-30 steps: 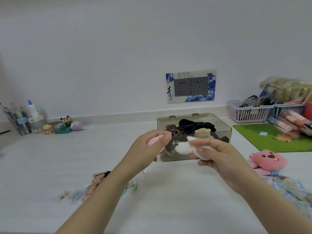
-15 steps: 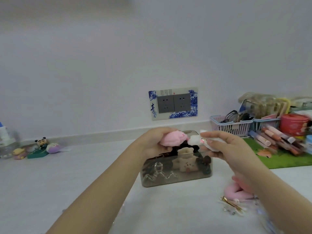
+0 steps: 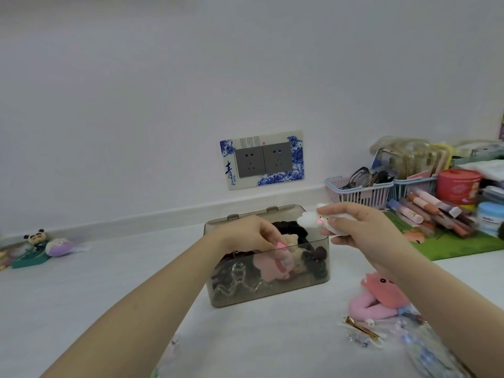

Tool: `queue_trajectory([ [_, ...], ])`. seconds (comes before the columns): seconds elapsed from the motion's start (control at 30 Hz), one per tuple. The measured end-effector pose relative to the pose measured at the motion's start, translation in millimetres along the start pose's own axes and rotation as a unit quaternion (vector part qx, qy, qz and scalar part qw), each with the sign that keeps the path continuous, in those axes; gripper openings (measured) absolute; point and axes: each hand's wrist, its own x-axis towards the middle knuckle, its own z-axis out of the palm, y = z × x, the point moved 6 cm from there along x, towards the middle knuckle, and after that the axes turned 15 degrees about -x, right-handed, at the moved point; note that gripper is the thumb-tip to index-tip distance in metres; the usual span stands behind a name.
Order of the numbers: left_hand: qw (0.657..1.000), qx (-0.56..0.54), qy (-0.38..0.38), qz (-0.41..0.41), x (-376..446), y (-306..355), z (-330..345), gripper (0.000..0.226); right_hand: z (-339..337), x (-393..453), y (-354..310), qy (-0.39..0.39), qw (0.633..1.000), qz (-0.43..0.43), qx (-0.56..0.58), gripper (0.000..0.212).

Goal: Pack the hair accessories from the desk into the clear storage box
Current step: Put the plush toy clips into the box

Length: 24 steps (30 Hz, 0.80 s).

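Just right of the left hand, black scrunchies and a beige plush clip are crowded inside the clear storage box, while a pink plush toy and a gold hair clip are seen on the desk below the right hand. The box's top is open, its front wall lying below the left fingertips, and bare desk is left further to that hand's left. A pink plush hair clip is pinched by the left hand's fingers inside the box, and a white plush hair clip is gripped by the curled right hand above the box's right end.
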Motion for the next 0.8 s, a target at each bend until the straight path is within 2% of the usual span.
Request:
queue_trajectory([
  [0.27,0.991,0.125,-0.03,-0.035,-1,1,-3,0.02,15,18,-10,-0.057,0.991,-0.011,-0.121,0.022],
  [0.4,0.995,0.098,-0.007,-0.035,-3,-1,-3,0.022,28,37,-20,-0.075,0.975,-0.028,-0.208,0.027],
  [0.5,0.996,-0.001,0.086,-0.004,-3,-5,-16,0.023,43,55,-24,-0.085,0.954,-0.036,-0.284,0.033],
  [0.63,0.951,-0.055,0.297,0.061,-13,-15,-46,0.023,70,72,-25,-0.134,0.947,-0.055,-0.286,0.038],
  [0.7,0.935,-0.076,0.337,0.075,-21,-21,-51,0.027,85,76,-25,-0.161,0.941,-0.071,-0.29,0.043],
  [0.8,0.926,-0.099,0.355,0.085,-30,-29,-53,0.029,104,86,-21,-0.182,0.914,-0.069,-0.356,0.048],
])
